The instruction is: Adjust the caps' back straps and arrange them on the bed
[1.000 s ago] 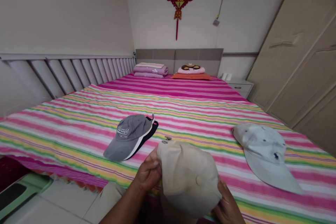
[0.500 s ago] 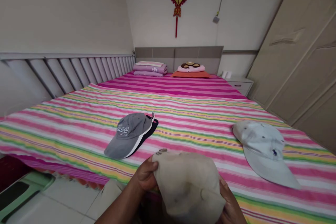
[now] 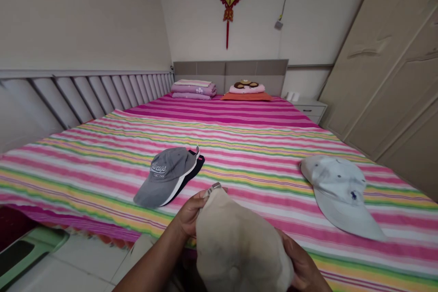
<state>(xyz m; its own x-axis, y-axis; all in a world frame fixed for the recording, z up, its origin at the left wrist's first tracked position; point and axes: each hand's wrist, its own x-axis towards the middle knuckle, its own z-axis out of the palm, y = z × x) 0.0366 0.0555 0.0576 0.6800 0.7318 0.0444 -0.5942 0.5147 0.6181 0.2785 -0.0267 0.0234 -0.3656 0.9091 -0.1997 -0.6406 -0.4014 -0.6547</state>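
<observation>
A beige baseball cap (image 3: 239,242) is held between my two hands at the front edge of the bed, its crown facing me. My left hand (image 3: 192,213) grips the back strap end, where a metal buckle (image 3: 214,187) shows. On the other side my right hand (image 3: 299,260) is closed around the cap, its fingertips partly hidden by the fabric. A grey cap (image 3: 167,171) with white lettering lies to the left, on top of a dark cap (image 3: 195,172). To the right rests a pale cap (image 3: 338,191) with a small dark emblem.
The bed (image 3: 239,146) has a striped sheet. Folded bedding (image 3: 193,90) and a pillow stack (image 3: 248,96) sit by the headboard (image 3: 256,68). A green stool (image 3: 44,246) stands at lower left, a white nightstand (image 3: 310,109) and wardrobe (image 3: 383,73) at right.
The beige cap has turned and tilted in my hands, so its buckle end now points up and its crown hangs lower. My left hand has risen slightly. The other caps stay put.
</observation>
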